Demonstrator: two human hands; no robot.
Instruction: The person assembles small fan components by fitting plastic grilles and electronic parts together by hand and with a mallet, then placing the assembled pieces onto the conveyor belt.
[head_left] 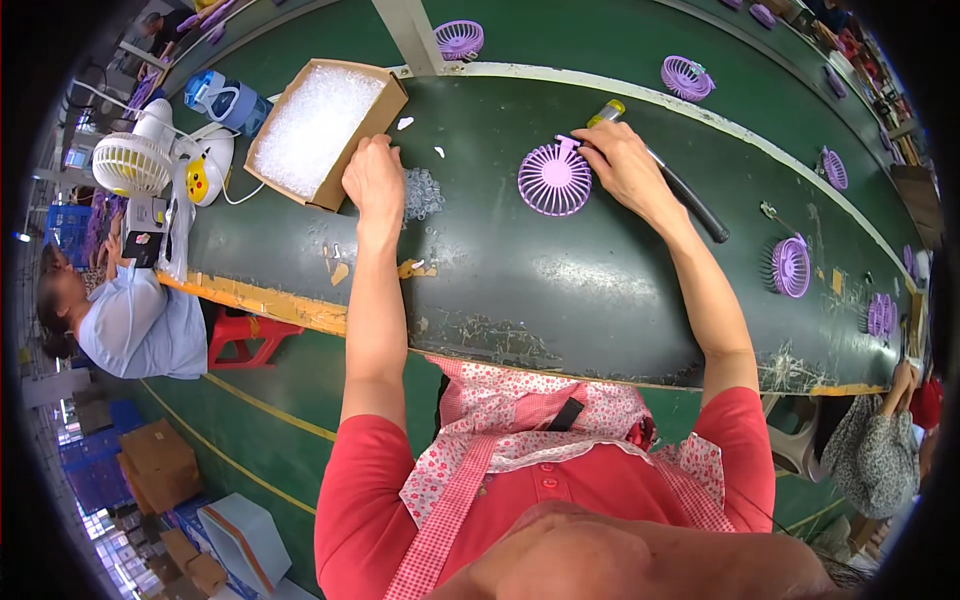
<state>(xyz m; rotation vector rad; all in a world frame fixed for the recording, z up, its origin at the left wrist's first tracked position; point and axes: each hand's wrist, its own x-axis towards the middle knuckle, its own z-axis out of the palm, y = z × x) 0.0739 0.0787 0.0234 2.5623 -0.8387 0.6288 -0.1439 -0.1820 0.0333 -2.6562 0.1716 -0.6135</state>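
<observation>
My left hand (373,182) is closed beside the cardboard box (392,100), its fingers curled over whatever is in them. Right by it lies a pile of small clear ring-like pieces (422,195). A round purple fan grille (555,180) with radial ribs lies flat on the dark bench. My right hand (625,168) pinches the short neck at the grille's upper right edge. Partly hidden under that hand is a tool with a yellow end (607,112) and a black handle (695,200).
Clear small pieces (320,125) fill the box. Left of it stand a blue bottle (228,102) and a white fan (135,160). More purple grilles (790,267) lie to the right, others (687,78) beyond the white rail. A co-worker (140,315) sits at left.
</observation>
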